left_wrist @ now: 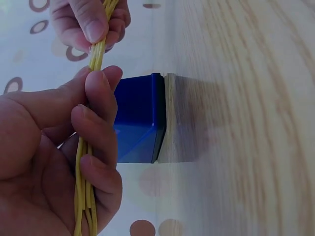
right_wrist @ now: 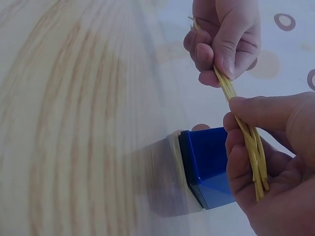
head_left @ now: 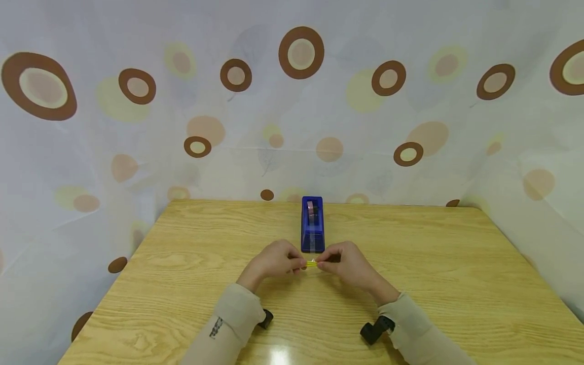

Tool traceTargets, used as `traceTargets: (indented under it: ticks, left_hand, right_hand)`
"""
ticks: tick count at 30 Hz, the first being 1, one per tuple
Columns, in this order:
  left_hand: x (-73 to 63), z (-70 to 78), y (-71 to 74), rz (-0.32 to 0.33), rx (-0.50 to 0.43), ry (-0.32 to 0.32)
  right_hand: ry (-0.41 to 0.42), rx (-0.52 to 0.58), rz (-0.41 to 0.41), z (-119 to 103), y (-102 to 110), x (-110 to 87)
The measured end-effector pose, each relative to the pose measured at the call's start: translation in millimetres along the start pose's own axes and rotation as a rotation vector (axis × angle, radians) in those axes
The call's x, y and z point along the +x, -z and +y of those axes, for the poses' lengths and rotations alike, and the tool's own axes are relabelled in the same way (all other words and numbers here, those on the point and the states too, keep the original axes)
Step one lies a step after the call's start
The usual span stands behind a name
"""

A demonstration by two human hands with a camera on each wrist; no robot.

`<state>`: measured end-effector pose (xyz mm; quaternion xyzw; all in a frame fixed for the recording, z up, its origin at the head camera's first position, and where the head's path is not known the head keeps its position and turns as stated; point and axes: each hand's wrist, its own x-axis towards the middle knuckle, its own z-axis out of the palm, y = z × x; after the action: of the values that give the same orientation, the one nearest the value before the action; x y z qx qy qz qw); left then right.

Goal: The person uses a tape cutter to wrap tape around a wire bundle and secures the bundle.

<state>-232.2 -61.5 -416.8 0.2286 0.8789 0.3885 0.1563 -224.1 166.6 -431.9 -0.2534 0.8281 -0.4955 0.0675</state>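
Note:
A bundle of thin yellow wires (head_left: 312,263) is held between both hands, just in front of a blue tape dispenser (head_left: 321,223). My left hand (head_left: 276,259) pinches it on one side, thumb against fingers. On the other side my right hand (head_left: 349,263) grips it the same way. In the left wrist view the wires (left_wrist: 84,182) run down across the left palm. Cut ends of the wires (right_wrist: 253,152) show over the right palm in the right wrist view. Something clear and shiny glints on the short stretch between the hands; whether it is tape I cannot tell.
The dispenser stands on a wooden table (head_left: 205,233) near its back edge, with a tape roll (head_left: 311,210) inside. Behind and at the sides hangs a patterned cloth (head_left: 260,172). Black wrist straps (head_left: 374,329) sit at both sleeves.

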Motion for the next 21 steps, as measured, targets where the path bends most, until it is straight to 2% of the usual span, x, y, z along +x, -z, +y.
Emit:
traceTargets:
  ticks: [9,15,21]
  left_hand:
    - [0.2,-0.5,-0.4,0.071,0.047,-0.030]
    - [0.8,0.7,0.4,0.090,0.049,-0.019]
    - [1.2,1.8,-0.4,0.102,0.052,-0.008]
  right_hand:
    - [-0.070,0.053,-0.024,0.4,1.7,1.2]
    - [-0.076,0.073,-0.043,0.0,4.9,0.9]
    - [-0.113,0.064,-0.113,0.9,8.1,1.7]
